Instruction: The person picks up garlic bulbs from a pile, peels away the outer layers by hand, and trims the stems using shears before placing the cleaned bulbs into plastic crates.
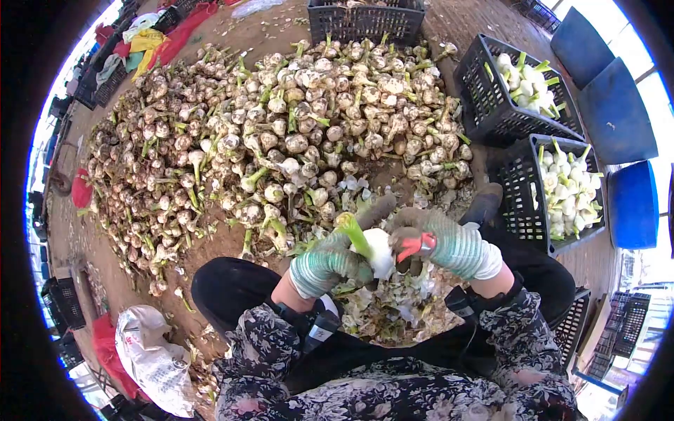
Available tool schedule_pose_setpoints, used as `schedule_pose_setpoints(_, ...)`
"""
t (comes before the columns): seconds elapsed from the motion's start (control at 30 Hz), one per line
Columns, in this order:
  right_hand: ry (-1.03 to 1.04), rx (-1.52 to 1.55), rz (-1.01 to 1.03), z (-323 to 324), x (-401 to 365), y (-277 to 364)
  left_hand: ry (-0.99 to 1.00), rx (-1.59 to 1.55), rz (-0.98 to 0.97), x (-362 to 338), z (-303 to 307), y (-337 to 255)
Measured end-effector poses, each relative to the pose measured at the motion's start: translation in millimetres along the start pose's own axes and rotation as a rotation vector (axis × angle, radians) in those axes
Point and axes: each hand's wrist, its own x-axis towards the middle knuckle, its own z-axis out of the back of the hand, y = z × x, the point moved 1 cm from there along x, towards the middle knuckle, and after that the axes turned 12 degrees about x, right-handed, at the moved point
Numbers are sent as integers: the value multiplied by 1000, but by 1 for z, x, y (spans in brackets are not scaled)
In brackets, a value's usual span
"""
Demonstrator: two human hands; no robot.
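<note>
Between gloved hands (326, 264) (437, 242), a green-stemmed white bulb (381, 251) seems smooth.

The garlic bulb (381, 254) is white with a green stem. The left glove (321, 265) is banded green and white, greyish brown at the fingers; the right glove (456, 245) matches, with bright red showing at its fingers. The black sleeves (261, 344) carry whitish flowers. The far pile (281, 126) is dirty cream and brown, flecked green. At right, the crates (516, 200) are black, the containers (633, 203) blue; at near left, a sack (151, 351) is white.
</note>
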Motion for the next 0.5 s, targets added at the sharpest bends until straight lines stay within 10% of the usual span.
schedule_pose_setpoints(0.07,5,434,-748,8,9,24,-14,8,22,-1,-4,-3)
schedule_pose_setpoints(0.2,-313,882,-299,-14,-4,-8,-6,-33,118,-1,-2,0)
schedule_pose_setpoints(0.23,55,258,-388,-3,-2,-9,-6,-34,120,0,-2,2)
schedule_pose_setpoints(0.33,-101,716,-842,1,3,16,17,-22,55,3,-3,5)
schedule_pose_setpoints(0.47,-489,1099,-388,-20,-18,8,-38,-55,29,4,-3,6)
schedule_pose_setpoints(0.5,-422,751,-586,-11,-12,19,-85,-76,42,4,-4,6)
